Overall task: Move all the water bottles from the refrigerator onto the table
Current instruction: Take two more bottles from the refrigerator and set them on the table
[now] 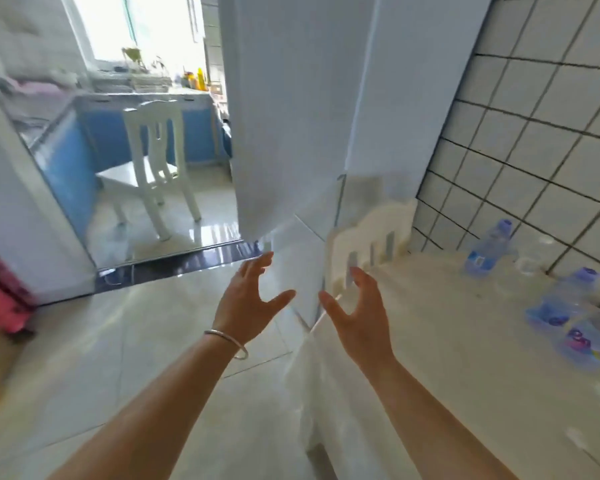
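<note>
Item, bottles: one (488, 247) upright at the counter's (447, 341) far edge by the tiled wall, others (568, 317) lying blurred near its right edge; refrigerator (291, 116) ahead, door shut, so any bottles inside are unseen. My left hand (248, 299) and right hand (357, 313) hang empty before it, fingers spread apart. Handling, by my estimate: thin plastic, yielding, probably cold and slippery, moderately heavy if full; grip round the mid-body, not the cap.

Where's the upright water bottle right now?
In the head view, the upright water bottle stands on the table at the far right, close to the tiled wall, beyond the other bottles.
</note>
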The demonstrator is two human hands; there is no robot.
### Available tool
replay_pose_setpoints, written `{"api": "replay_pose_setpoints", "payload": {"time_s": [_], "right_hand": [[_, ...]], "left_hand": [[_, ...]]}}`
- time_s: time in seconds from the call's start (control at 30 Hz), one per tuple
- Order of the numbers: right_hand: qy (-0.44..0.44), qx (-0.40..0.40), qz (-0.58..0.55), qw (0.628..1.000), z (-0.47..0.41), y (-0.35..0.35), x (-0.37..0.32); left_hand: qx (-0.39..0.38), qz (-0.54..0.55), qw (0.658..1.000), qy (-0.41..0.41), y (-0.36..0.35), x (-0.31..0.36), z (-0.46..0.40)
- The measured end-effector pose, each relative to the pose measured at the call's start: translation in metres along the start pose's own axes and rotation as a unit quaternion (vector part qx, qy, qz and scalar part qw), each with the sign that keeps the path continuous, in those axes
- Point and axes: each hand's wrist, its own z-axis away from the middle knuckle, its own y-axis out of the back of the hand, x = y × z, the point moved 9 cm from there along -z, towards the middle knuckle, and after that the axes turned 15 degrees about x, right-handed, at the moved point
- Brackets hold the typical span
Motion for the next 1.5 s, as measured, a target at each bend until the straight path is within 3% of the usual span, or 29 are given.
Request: {"api": "replay_pose_setpoints", "payload": {"time_s": [0.33, 0.6, 0.73, 0.9, 1.23, 1.5], "right_hand": [[0.113, -0.137, -0.052, 0.983, 0.103, -0.190, -0.167], [0.137, -0.180, -0.074, 0.971, 0.169, -0.358, -0.287], [0.118, -0.174, -0.064, 0.975, 0.170, -0.413, -0.301], [0.109, -0.154, -0.069, 0.980, 0.118, -0.482, -0.317], [0.126, -0.139, -0.076, 0.979, -0.051, -0.643, -0.367], [0.103, -0.087, -0.035, 0.990, -0.197, -0.705, -0.363]], "left_hand": [[0.159, -0.020, 0.982, 0.102, 0.248, -0.148, -0.002], [0.196, -0.043, 0.972, 0.126, 0.403, -0.277, -0.031], [0.161, -0.063, 0.975, 0.137, 0.412, -0.328, -0.049], [0.134, -0.029, 0.981, 0.138, 0.400, -0.374, -0.131], [0.141, -0.045, 0.983, 0.111, 0.369, -0.448, -0.356], [0.089, -0.028, 0.992, 0.079, 0.299, -0.490, -0.518]]}}
